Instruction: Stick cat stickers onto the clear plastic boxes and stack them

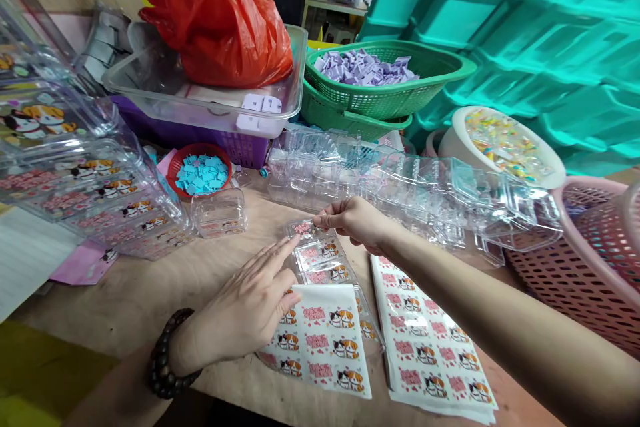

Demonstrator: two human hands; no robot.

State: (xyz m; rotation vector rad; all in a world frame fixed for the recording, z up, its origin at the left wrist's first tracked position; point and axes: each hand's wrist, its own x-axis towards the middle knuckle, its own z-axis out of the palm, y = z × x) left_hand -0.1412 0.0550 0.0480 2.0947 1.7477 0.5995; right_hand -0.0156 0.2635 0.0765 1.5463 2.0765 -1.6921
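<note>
My left hand [243, 303] grips the sheet [334, 341] at eleven o'clock; my right hand [357, 221] pinches the label [302, 229] at three. Likely light, floppy: I'd hold edges.

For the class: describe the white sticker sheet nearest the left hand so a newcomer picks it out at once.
On the brown wooden table, find the left hand wearing a dark beaded bracelet. At its thumb is the white sheet of cartoon-animal and pink-lettered stickers. Unlike the similar white sticker stack to its right, it partly covers clear plastic packaging.
</note>
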